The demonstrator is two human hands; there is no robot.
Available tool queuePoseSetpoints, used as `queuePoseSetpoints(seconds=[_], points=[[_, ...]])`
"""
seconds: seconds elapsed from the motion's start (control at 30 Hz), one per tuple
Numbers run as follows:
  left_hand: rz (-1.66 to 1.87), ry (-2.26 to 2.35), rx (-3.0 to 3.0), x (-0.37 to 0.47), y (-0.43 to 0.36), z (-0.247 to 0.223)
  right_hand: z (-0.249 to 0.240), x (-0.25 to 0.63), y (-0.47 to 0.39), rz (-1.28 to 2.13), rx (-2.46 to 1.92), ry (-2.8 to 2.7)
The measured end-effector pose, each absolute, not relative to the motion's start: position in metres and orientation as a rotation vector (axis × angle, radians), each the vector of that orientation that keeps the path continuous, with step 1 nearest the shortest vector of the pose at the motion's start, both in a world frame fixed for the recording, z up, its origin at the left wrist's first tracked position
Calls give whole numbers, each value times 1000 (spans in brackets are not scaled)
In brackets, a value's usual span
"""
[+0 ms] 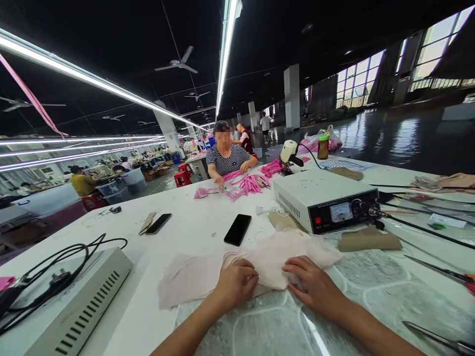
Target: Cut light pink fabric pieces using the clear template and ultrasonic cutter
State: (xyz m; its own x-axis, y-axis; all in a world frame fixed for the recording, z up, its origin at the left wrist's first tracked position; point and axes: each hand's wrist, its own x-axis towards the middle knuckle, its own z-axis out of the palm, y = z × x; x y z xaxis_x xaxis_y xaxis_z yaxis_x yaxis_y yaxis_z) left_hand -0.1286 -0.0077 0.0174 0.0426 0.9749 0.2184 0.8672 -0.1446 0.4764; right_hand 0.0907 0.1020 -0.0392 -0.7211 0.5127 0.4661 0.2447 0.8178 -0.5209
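Pale pink, thin fabric pieces (193,277) lie in a loose stack in front of me, over the edge of a clear, marble-patterned table mat (267,326). My left hand (239,282) is closed, thumb and fingers pinching the fabric near the middle. Opposite it, my right hand (309,282) grips the near edge of another part of the fabric (278,252), its fingertips curled on top and thumb beneath. A short gap of fabric lies between the two hands. Where the layers meet under my fingers is partly hidden.
A black phone (238,230) lies beyond the fabric, a second phone (159,224) further left. A metal box with a dial (326,198) stands right, a vented box with cables (81,301) left. Scissors (441,267) lie right. Across the table a person (230,158) handles pink strips (252,184).
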Motion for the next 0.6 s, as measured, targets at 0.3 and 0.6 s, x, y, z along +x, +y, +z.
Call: queuePoseSetpoints(seconds=[0.3,0.6], points=[[706,1836,2128,-129,-13,8,-48,90,103,556,-563,-2380],[689,1886,2238,-123,-4,-5,-69,92,124,384,-406,-2336]])
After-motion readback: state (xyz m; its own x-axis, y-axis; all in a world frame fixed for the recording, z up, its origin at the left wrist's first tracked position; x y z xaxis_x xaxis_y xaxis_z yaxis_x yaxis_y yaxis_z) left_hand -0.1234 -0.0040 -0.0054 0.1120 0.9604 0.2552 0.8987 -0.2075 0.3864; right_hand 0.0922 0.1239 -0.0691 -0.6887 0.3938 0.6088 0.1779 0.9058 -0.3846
